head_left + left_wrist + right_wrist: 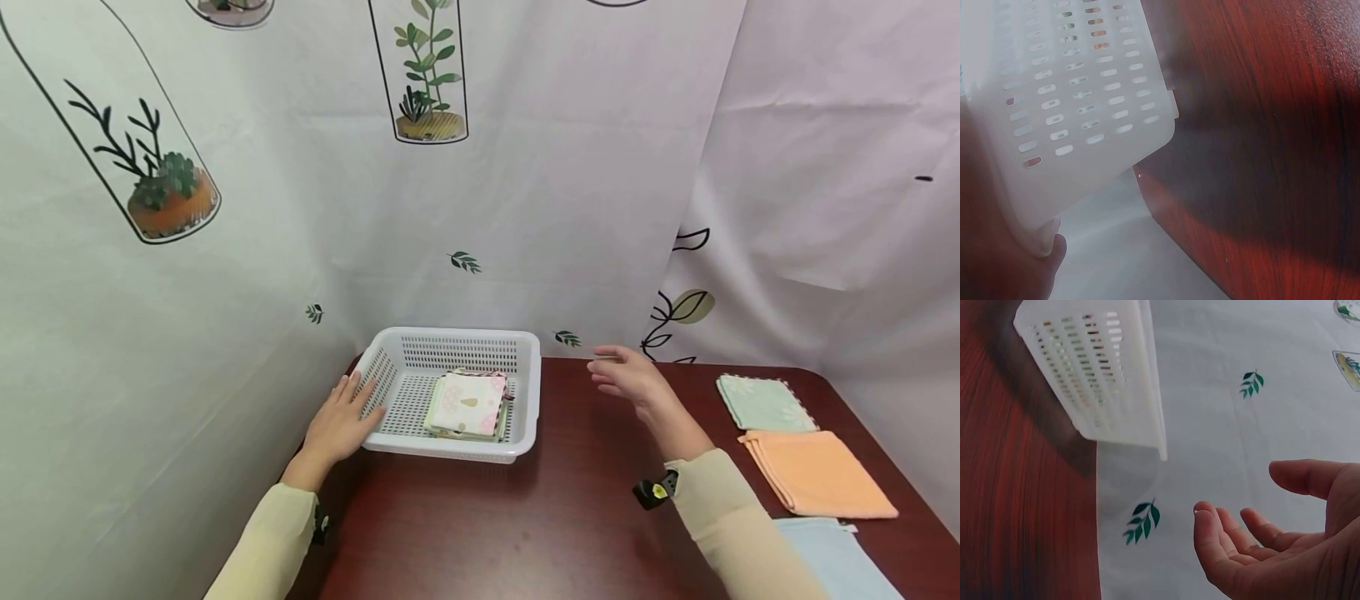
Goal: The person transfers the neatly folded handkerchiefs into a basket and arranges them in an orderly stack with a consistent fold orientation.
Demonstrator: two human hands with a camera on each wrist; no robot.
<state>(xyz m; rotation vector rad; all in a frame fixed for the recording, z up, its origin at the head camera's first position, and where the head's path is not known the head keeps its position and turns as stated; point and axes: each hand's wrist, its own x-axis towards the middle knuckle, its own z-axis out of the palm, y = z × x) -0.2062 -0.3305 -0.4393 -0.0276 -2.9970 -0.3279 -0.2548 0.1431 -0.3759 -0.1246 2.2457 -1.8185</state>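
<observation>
A white perforated plastic basket (534,392) stands at the back of the table, with a small stack of folded printed cloths (468,402) inside it. My left hand (339,423) rests on the basket's left rim, fingers spread and fairly straight. In the left wrist view that hand (1007,244) lies against the edge of the basket (1100,165); most of its fingers are hidden there. To the right of the basket, my right hand (628,377) hovers in the air, apart from it. Its fingers (1210,540) are loosely bent and hold nothing.
Along the table's right side lie a folded pale green cloth (765,403), a folded orange cloth (825,473) and a light blue cloth (832,554), partly behind the right sleeve. A white printed curtain (525,208) hangs close behind the dark red wooden table (480,525).
</observation>
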